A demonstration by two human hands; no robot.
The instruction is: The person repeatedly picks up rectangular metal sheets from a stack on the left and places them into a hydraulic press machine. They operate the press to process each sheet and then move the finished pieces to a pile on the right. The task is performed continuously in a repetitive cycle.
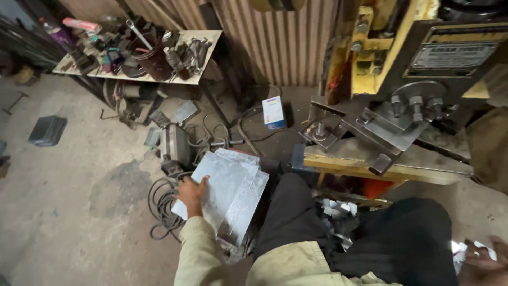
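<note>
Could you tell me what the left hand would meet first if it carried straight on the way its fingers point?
The left hand already rests on the stack of grey galvanised metal sheets; further along, probably the grey boxy machine on the floor, though depth is unclear.

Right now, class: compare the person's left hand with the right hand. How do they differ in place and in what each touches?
The left hand lies flat on a stack of grey metal sheets beside the knee, in full view; the right hand sits at the frame's lower right corner, partly cut off, among small shiny metal scraps. Left shows a pale sleeve; right's is unseen. Both are bare.
</note>
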